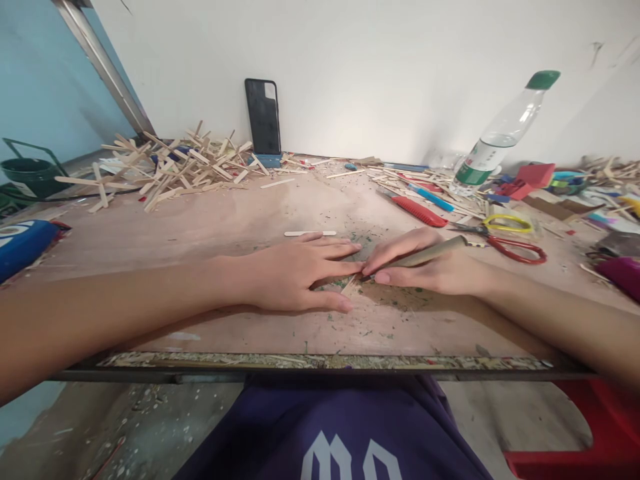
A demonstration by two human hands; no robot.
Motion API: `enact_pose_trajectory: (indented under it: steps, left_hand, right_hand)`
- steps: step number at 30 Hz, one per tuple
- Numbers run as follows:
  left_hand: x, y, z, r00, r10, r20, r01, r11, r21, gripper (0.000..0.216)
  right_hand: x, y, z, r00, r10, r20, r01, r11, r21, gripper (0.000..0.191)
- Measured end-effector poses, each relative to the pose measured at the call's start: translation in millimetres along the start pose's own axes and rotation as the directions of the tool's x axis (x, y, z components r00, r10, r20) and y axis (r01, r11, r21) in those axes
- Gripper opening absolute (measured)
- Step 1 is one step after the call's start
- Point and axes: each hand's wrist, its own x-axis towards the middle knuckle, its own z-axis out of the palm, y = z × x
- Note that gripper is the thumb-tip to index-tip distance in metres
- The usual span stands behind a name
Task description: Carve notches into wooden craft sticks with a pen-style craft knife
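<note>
My left hand point(300, 270) lies flat on the wooden tabletop, fingers spread. Its index fingertip reaches the tip of a slim, olive-handled craft knife point(425, 255), which my right hand point(430, 263) grips like a pen. The knife's dark point is low at the board, between both hands. Beside that point, a narrow piece of wooden stick point(349, 285) shows between my left thumb and index finger; the rest is hidden under the hand. Just beyond my left fingers rests a pale craft stick point(310, 233). Dark green crumbs are scattered around the fingertips.
A heap of craft sticks point(185, 163) and an upright phone point(263, 117) stand at the back. On the right are a red cutter point(419, 211), a blue pen-like tool point(431, 197), scissors point(515, 241) and a bottle point(493, 143). The table's front edge point(320, 362) is near my body.
</note>
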Motion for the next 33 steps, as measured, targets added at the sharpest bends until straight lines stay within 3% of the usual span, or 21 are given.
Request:
enact_pose_trajectory:
  steps: [20, 33]
  left_hand:
    - [0.3, -1.7, 2.1, 1.0, -0.003, 0.007, 0.003, 1.0, 0.025, 0.081]
    - [-0.2, -2.0, 1.7, 1.0, 0.007, -0.005, -0.006, 0.999, 0.043, 0.083]
  right_hand:
    - [-0.5, 4.3, 0.0, 1.0, 0.027, 0.004, -0.027, 0.999, 0.022, 0.028]
    - [0.8, 2.1, 1.1, 1.0, 0.006, -0.01, -0.005, 1.0, 0.026, 0.022]
